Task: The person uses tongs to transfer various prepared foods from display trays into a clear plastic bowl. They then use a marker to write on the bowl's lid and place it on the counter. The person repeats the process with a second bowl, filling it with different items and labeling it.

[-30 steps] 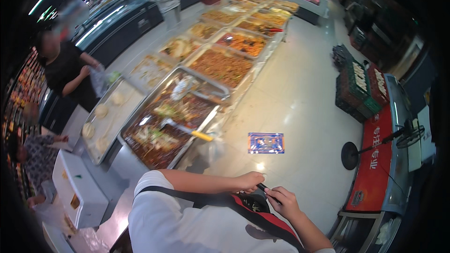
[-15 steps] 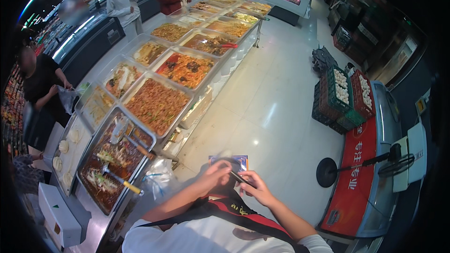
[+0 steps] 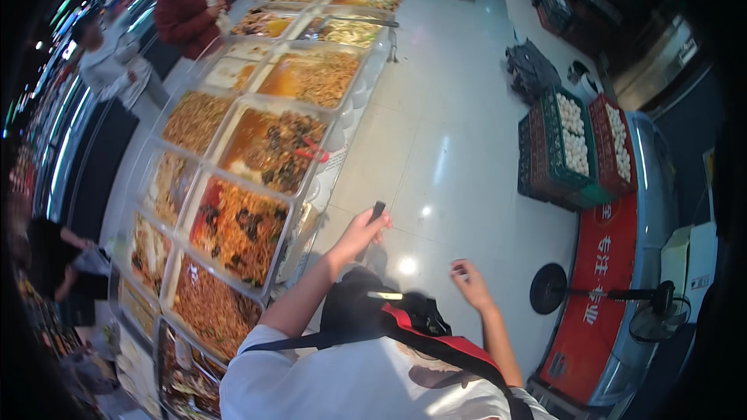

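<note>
My left forearm (image 3: 302,294) slants forward and rightward, its left hand (image 3: 362,235) curled in a grip beyond the table's right edge (image 3: 336,165). My right forearm (image 3: 502,346) points forward, its right hand (image 3: 471,284) well apart, fingers loosely bent.

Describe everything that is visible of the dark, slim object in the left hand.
The slim object looks nearly black, narrow and straight, with a blunt end. The left hand grips it; that end sticks out beyond the hand, towards the picture's top, leaning slightly right. The material cannot be told. The right hand is apart from it. The pale floor shows behind it. The hand hides part of it.
</note>
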